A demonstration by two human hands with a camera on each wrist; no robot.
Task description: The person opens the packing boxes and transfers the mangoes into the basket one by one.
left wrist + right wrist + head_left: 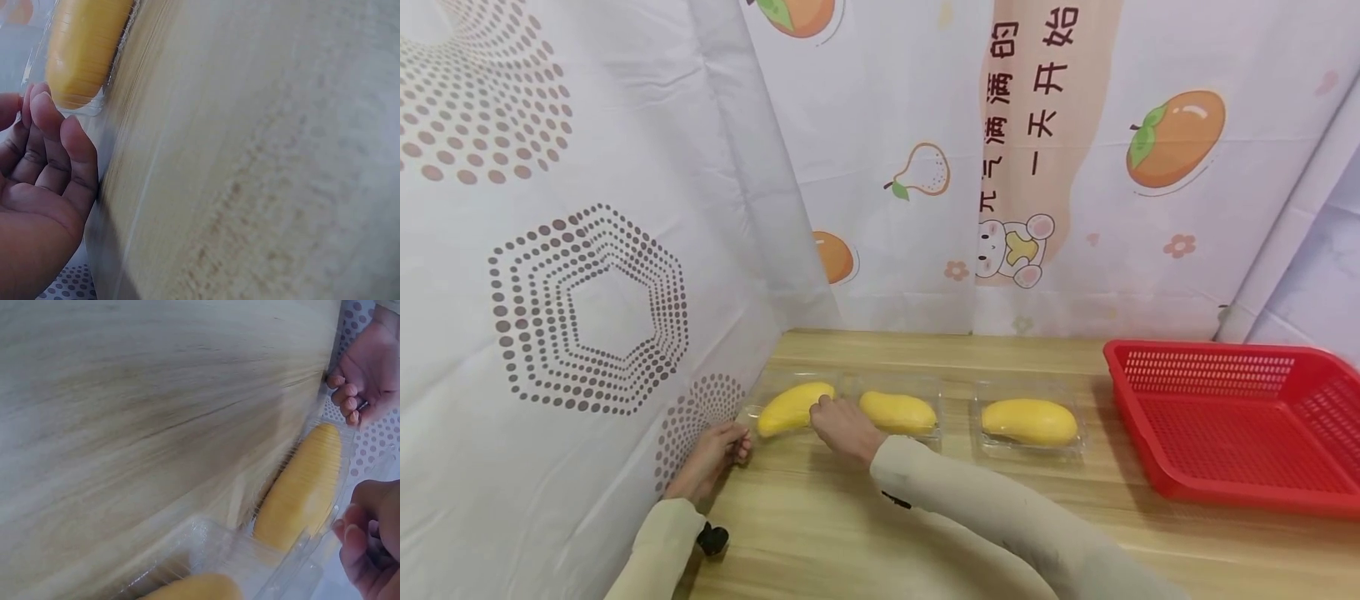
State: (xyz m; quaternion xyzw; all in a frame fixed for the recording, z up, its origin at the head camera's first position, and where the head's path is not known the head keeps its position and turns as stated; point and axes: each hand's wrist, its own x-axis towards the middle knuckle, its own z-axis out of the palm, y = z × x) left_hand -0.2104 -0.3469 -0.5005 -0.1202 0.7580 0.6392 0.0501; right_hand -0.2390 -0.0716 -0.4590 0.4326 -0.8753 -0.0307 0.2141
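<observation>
A long yellow fruit (796,407) lies in a clear plastic box (94,111) at the left of the table. My left hand (718,454) is at the box's left end, where thumb and forefinger pinch its thin edge in the left wrist view. My right hand (842,427) is at the other end, fingers curled with the tips at the clear rim (303,545); part of the grip is hidden. Right beside it sits a second yellow fruit (898,412) in its own clear box (200,534), partly behind my right hand and sleeve.
Farther right on the wooden table (790,525), a third clear box (1067,454) holds another yellow fruit (1028,422). A red plastic basket (1180,483) stands at the right side. Printed curtains (895,233) hang along the back and left edges.
</observation>
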